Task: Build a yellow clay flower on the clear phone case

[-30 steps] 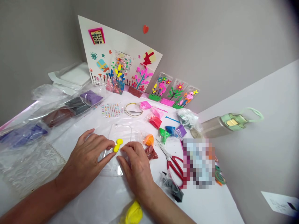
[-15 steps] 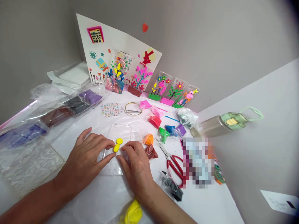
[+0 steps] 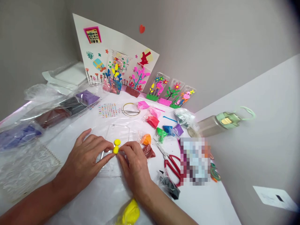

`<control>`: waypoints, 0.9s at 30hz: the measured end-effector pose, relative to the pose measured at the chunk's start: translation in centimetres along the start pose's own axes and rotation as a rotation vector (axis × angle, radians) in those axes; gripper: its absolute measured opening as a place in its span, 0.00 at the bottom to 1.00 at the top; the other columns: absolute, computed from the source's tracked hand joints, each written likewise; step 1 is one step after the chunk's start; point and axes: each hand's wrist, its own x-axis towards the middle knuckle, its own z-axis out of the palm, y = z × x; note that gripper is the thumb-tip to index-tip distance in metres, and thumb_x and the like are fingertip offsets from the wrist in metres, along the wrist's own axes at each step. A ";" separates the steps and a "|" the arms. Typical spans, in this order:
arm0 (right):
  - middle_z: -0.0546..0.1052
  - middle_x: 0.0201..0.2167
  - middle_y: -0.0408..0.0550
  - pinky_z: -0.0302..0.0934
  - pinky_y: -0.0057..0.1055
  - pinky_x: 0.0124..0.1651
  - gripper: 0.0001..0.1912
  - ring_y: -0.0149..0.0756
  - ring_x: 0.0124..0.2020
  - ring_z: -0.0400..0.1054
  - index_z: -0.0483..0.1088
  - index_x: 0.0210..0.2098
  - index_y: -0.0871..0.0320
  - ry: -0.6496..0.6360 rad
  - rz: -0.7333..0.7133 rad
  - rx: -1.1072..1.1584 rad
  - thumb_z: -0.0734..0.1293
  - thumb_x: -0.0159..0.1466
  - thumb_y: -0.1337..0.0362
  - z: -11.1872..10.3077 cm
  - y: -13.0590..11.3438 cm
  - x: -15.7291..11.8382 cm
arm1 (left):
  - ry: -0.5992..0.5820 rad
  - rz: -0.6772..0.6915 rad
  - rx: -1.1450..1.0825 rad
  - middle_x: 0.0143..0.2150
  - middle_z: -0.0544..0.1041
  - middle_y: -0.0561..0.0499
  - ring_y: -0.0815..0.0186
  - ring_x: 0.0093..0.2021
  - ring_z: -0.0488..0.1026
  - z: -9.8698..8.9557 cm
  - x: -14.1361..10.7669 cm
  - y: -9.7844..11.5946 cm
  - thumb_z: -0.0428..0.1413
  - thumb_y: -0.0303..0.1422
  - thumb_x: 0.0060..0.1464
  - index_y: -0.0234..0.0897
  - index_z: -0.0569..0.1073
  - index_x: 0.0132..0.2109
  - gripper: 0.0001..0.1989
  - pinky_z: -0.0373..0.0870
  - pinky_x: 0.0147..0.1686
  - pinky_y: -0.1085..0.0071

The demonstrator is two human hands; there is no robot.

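A clear phone case (image 3: 122,131) lies flat on the white table. On it sit two small yellow clay pieces, an upper oval (image 3: 117,142) and a lower one (image 3: 115,149) that touches it. My left hand (image 3: 87,157) comes from the left, its thumb and index fingertips at the left side of the lower piece. From the right, my right hand (image 3: 134,162) has its index finger and thumb against the other side of that piece. Both hands pinch the lower piece between them.
Red-handled scissors (image 3: 172,167), a black clay packet (image 3: 170,186) and small coloured clay packets (image 3: 161,133) lie to the right. A yellow clay bag (image 3: 131,213) is near the front. Behind stand decorated cases (image 3: 173,92); a bottle (image 3: 211,125) lies at right.
My right fingertips have moved left and now meet the lower yellow piece, which stands more upright below the oval. The whole view has shifted slightly.
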 end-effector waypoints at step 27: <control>0.75 0.45 0.52 0.71 0.35 0.51 0.10 0.40 0.47 0.71 0.72 0.47 0.58 -0.077 0.035 -0.099 0.68 0.67 0.72 -0.3 -0.3 0.0 | -0.005 -0.027 -0.044 0.47 0.76 0.49 0.51 0.50 0.74 0.9 -0.7 -0.9 0.52 0.43 0.63 0.49 0.72 0.49 0.10 0.66 0.54 0.54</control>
